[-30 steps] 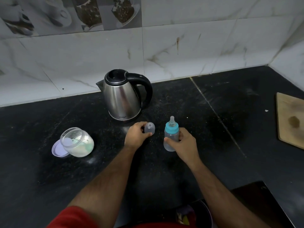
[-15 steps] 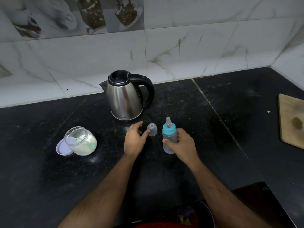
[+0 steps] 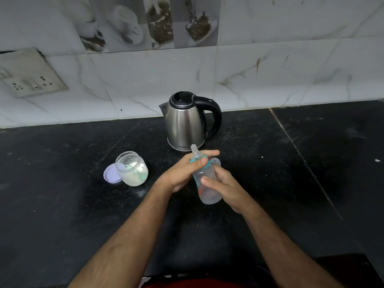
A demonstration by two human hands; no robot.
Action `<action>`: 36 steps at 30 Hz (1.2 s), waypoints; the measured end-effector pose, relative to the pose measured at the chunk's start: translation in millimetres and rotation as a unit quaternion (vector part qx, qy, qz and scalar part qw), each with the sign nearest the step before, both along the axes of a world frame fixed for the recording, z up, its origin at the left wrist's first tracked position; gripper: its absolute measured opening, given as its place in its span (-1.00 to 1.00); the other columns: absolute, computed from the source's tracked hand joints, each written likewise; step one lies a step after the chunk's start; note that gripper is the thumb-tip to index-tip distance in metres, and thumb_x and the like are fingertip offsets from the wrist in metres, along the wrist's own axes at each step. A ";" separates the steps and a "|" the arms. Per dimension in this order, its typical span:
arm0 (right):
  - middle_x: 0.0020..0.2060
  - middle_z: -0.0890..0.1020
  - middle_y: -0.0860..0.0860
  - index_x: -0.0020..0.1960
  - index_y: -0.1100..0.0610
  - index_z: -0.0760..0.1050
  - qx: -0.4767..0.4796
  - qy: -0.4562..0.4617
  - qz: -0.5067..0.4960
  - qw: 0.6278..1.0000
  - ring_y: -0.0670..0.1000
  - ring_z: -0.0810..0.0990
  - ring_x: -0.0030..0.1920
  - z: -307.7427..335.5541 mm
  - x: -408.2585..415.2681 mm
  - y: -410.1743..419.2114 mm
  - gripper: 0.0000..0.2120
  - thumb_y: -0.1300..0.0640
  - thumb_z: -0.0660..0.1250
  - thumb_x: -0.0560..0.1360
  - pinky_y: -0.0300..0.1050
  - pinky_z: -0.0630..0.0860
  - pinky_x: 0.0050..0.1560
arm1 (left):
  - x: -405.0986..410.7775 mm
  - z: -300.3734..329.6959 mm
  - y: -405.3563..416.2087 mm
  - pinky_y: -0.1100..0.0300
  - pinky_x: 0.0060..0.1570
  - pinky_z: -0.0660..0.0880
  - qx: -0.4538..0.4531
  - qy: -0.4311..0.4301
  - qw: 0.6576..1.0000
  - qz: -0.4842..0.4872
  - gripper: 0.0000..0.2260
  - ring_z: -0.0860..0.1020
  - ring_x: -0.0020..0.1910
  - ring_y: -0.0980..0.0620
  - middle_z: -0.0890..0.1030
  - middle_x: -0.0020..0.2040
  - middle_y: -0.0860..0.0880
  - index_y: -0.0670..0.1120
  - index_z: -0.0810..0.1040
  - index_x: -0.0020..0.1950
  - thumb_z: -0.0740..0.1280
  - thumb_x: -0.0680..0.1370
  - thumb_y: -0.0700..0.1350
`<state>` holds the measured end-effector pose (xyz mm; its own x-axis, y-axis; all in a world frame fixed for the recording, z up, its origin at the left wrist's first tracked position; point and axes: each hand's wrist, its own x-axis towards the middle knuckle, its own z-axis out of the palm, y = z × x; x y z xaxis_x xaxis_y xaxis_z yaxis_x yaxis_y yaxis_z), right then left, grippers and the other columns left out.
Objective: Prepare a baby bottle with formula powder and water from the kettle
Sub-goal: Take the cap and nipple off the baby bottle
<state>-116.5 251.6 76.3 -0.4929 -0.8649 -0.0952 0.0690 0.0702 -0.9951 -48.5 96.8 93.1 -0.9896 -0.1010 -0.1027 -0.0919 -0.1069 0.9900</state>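
Note:
A clear baby bottle (image 3: pixel 207 191) with a teal collar and a nipple is lifted off the black counter (image 3: pixel 62 183), tilted with its nipple pointing away from me. My right hand (image 3: pixel 225 187) grips the bottle's body. My left hand (image 3: pixel 182 173) is closed around the teal collar. The bottle's clear cap (image 3: pixel 217 162) stands just behind my hands, partly hidden. A steel kettle (image 3: pixel 186 123) with a black handle stands behind them, lid shut. To the left an open jar of white formula powder (image 3: pixel 133 169) stands beside its lilac lid (image 3: pixel 111 173).
A marble-tiled wall runs along the back of the counter, with a socket plate (image 3: pixel 29 75) at the left. A dark appliance edge (image 3: pixel 353 267) shows at the lower right near my body.
My left hand let go of the clear cap and took hold of the bottle's collar. My right hand raised and tilted the bottle. My view shifted up and left.

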 end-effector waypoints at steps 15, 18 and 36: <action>0.07 0.66 -0.11 0.34 -0.02 0.46 0.061 0.164 -0.020 0.984 -0.15 0.62 0.12 -4.7 23.0 -13.5 -0.45 -0.20 0.31 0.40 -0.05 0.57 0.18 | 14.3 15.5 12.5 -0.09 0.18 0.49 0.045 -0.006 0.993 0.112 -0.92 0.61 0.00 -0.01 0.69 -0.03 -0.08 0.03 0.65 -0.27 0.40 0.34 0.01; -0.01 0.67 -0.13 0.33 -0.07 0.42 0.116 0.221 -0.052 0.967 -0.14 0.65 0.02 -4.2 26.0 -12.4 -0.43 -0.26 0.28 0.37 0.00 0.61 0.07 | 15.5 13.6 16.3 0.01 0.14 0.53 0.041 -0.018 0.989 0.140 -0.92 0.64 -0.01 0.03 0.71 -0.03 -0.07 0.04 0.64 -0.27 0.37 0.40 -0.08; -0.03 0.66 0.01 0.20 0.09 0.52 0.065 0.071 0.008 0.995 -0.12 0.65 -0.01 3.9 14.1 -8.4 -0.77 0.09 0.36 0.56 -0.30 0.54 -0.03 | 26.3 0.1 2.9 0.07 0.25 0.52 0.122 0.022 0.985 0.120 -0.59 0.58 0.25 -0.06 0.60 0.28 -0.17 -0.26 0.44 0.39 0.26 0.59 -0.10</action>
